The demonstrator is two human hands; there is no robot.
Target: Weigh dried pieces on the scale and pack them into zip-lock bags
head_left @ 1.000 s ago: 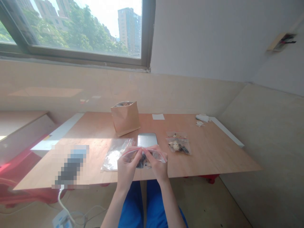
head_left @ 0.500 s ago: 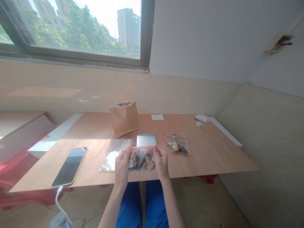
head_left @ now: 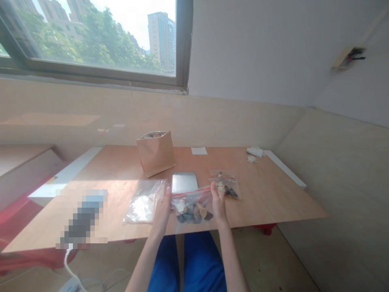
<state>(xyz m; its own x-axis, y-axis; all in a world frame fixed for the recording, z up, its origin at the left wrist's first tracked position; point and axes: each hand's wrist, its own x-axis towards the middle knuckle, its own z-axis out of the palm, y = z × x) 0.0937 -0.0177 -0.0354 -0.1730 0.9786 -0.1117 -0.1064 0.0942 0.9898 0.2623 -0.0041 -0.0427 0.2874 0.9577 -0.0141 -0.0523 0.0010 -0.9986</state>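
My left hand (head_left: 161,209) and right hand (head_left: 218,202) are both pinching the red-striped top of a zip bag (head_left: 191,210) of mixed chunks, held just in front of the silver slab (head_left: 184,182). Can't tell if the seal's fully shut; if not, a tilt could spill pieces. A slip could also land it on the second zip bag (head_left: 225,185) right of the slab, mixing things up.

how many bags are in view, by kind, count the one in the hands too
kraft paper bag: 1
red-zip clear bags: 2, one held by the left hand and right hand, one lying flat
clear plastic bag of white contents: 1
total: 4
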